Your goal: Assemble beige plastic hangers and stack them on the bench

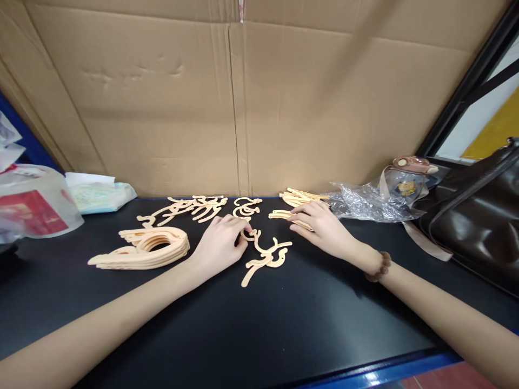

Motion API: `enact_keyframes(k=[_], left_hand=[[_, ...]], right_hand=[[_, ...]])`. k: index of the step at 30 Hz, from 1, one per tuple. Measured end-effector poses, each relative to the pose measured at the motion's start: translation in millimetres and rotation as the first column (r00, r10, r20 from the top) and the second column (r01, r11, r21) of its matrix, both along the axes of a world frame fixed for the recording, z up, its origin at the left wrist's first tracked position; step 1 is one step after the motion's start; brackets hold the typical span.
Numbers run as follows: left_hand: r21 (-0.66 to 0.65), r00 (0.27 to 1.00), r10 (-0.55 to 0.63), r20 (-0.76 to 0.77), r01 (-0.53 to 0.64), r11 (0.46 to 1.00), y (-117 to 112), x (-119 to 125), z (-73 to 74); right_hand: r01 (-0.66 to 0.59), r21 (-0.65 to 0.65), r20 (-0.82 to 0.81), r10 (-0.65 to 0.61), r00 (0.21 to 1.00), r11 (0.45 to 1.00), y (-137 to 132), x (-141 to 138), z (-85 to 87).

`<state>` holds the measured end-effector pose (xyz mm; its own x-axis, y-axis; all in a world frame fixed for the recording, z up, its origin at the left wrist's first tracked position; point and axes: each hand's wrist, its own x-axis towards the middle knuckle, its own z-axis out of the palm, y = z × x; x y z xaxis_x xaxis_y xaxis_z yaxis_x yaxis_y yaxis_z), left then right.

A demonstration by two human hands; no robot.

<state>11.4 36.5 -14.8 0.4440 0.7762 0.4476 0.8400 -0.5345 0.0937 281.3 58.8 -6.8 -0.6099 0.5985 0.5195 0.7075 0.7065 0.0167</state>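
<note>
My left hand [222, 240] is closed, thumb and forefinger pinching a small beige curved plastic piece [252, 235] above the black table. Just right of it lies a loose group of beige hook-shaped pieces [267, 256]. More curved pieces [245, 208] lie behind my fingertips. My right hand [318, 224] rests over beige strips [279, 214], its fingers stretched out and touching them; part of the strips is hidden underneath. Behind it is another pile of thin beige strips [302, 195]. Left of my left hand sits a neat stack of flat curved beige pieces [150, 249], shaped like hanger parts.
A heap of beige pieces [194, 205] lies at the back left. Crumpled clear plastic [360, 204], a clear bottle with a brown lid [407, 175] and a dark bag [478, 216] are at right. A tissue pack [103, 194] and a plastic tub [44, 202] stand left. Cardboard [162, 108] walls the back.
</note>
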Motion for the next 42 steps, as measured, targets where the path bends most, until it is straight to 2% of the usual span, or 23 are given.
enact_keyframes(k=[5, 10, 17, 21, 29, 32, 37, 42], left_hand=[[-0.010, 0.999, -0.052, -0.007, 0.052, 0.999, -1, 5, -2.0], [-0.029, 0.994, -0.107, -0.002, 0.107, 0.994, 2, 2, -1.6], [-0.067, 0.979, -0.204, -0.023, 0.202, 0.977, 2, 1, -1.2], [-0.049, 0.973, -0.215, -0.081, 0.212, 0.976, 1, 3, -0.5], [0.068, 0.956, -0.210, -0.205, 0.228, 0.971, 7, 2, -0.3], [0.089, 0.961, -0.171, -0.216, 0.194, 0.977, 16, 2, -0.8], [0.081, 0.990, -0.081, -0.112, 0.090, 0.993, 32, 3, -7.0], [0.036, 1.000, -0.025, -0.017, 0.026, 0.999, 33, 2, -10.7]], right_hand=[[-0.131, -0.165, -0.069, 0.121, 0.990, 0.978, -14, -18, -7.3], [-0.189, -0.255, -0.108, 0.166, 0.980, 0.948, -12, -23, -16.2], [-0.224, -0.352, -0.184, 0.168, 0.968, 0.909, -20, -30, -12.3], [-0.260, -0.372, -0.204, 0.195, 0.959, 0.891, -21, -29, -10.9], [-0.245, -0.351, -0.159, 0.200, 0.967, 0.904, -15, -20, -6.2], [-0.262, -0.359, -0.161, 0.217, 0.963, 0.896, -16, -20, -5.4], [-0.314, -0.377, -0.175, 0.266, 0.948, 0.871, -21, -23, -7.6], [-0.353, -0.353, -0.192, 0.302, 0.934, 0.867, -26, -28, -6.7]])
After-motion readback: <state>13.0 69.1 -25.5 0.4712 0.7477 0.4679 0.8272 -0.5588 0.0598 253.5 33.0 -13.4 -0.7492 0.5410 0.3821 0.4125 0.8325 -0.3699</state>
